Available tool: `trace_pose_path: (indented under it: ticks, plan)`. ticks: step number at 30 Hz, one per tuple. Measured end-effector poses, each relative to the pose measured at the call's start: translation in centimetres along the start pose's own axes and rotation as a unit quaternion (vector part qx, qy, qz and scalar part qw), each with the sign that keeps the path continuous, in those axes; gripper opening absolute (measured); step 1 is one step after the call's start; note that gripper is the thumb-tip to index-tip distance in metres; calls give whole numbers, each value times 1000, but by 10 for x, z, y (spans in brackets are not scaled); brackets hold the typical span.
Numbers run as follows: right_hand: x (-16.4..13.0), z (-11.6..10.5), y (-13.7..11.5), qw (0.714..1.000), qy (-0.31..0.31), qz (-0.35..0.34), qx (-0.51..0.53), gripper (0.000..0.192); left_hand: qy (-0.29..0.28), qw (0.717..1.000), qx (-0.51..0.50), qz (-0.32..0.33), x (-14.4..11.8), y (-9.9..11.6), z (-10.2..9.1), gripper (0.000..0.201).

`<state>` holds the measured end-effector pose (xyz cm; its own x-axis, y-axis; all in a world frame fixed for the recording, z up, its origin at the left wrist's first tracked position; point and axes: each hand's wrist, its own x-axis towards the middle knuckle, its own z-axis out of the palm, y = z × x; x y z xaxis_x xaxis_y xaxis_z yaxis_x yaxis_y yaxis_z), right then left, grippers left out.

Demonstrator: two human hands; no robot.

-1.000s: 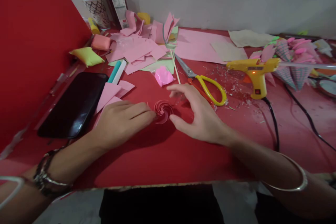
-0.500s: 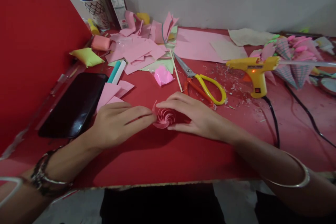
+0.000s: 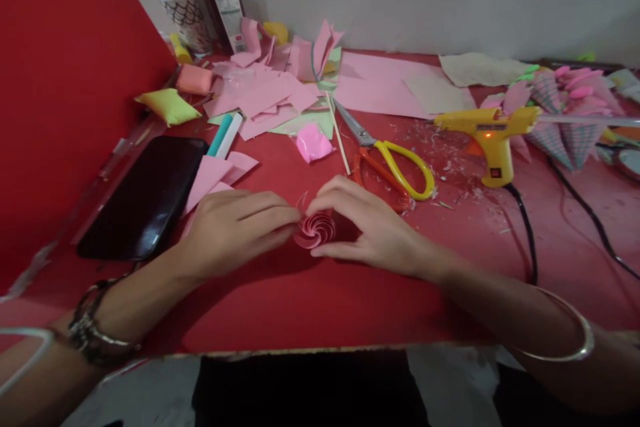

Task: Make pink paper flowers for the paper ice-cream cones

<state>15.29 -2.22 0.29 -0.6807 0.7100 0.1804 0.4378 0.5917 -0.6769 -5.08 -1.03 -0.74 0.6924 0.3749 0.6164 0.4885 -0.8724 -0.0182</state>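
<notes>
Red paper covers the table [image 3: 310, 307] before you. Your left hand [image 3: 227, 230] and right hand [image 3: 373, 230] close from both sides on a pink spiral paper rose [image 3: 316, 230], fingertips pinching its edges, it seems (the contact is partly hidden). Yellow-handled scissors [image 3: 395, 163] lie just behind your right hand; a yellow glue gun [image 3: 493, 137] stands further right.

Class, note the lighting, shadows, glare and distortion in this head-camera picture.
Head view: soft, dim light; faint shadows under both hands beside the pink paper spiral; pale glare on the black phone; wide-lens bending at the table edge; the glue gun shows a small orange light.
</notes>
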Motion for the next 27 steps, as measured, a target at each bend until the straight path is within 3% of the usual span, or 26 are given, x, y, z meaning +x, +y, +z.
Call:
trace_pose_path:
  ticks: [12,21,27]
  plan:
    - [1,8,-3,999,11,24,25,27,0,1000,-3,-7,0,5,5,21]
    - [1,9,-5,987,57,33,145,12,-6,1000,-15,-20,1,3,4,26]
    - [2,10,-4,976,41,67,203,9,-16,999,-33,-33,1,5,3,29]
